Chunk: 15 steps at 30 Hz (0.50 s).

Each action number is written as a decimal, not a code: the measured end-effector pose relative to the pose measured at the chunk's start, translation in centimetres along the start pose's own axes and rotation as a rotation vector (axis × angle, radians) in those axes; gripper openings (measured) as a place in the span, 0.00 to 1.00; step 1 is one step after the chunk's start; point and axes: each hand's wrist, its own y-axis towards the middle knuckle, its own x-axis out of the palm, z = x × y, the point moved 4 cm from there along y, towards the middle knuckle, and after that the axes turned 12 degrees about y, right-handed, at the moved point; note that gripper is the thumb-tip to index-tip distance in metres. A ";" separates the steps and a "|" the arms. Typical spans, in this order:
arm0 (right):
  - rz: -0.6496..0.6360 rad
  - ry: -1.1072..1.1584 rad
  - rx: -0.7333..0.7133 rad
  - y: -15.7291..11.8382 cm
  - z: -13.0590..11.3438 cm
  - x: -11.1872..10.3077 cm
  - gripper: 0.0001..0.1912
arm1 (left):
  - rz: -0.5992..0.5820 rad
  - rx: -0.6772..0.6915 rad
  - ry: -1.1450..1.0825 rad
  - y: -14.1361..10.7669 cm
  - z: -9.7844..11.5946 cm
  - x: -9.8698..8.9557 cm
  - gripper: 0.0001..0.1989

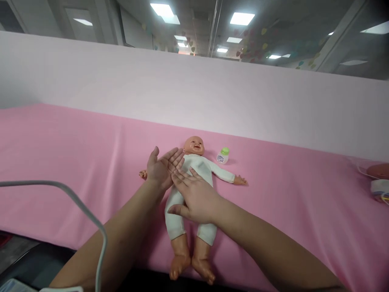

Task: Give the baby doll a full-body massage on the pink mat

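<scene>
A baby doll [195, 146] in a white suit lies on its back on the pink sheet [273, 194], head away from me and feet at the near edge. Above its chest and one arm, my left hand [164, 167] is open, palm up, fingers stretched out. My right hand [196, 194] is open, palm down over the doll's belly, with its fingertips at the left palm. Neither hand holds anything. To the right of the doll's head stands a small white bottle [223, 156] with a green cap.
A grey cable [75, 198] curves across the lower left. At the right edge lies another object [379, 171], partly out of view and hard to make out. Behind the sheet rises a white wall [194, 97] with glass above it. A dark seat [36, 261] is at the lower left.
</scene>
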 end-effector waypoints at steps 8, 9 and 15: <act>0.034 0.072 -0.093 -0.2 -1.2 0.6 0.54 | -0.108 -0.059 -0.042 -0.8 -0.9 1.5 0.40; 0.040 0.072 -0.094 -0.1 -1.0 0.5 0.54 | -0.126 -0.080 -0.054 -1.1 -1.2 1.9 0.41; 0.088 0.009 0.024 0.4 0.9 -0.7 0.51 | -0.131 -0.127 -0.086 -2.1 -2.1 3.2 0.38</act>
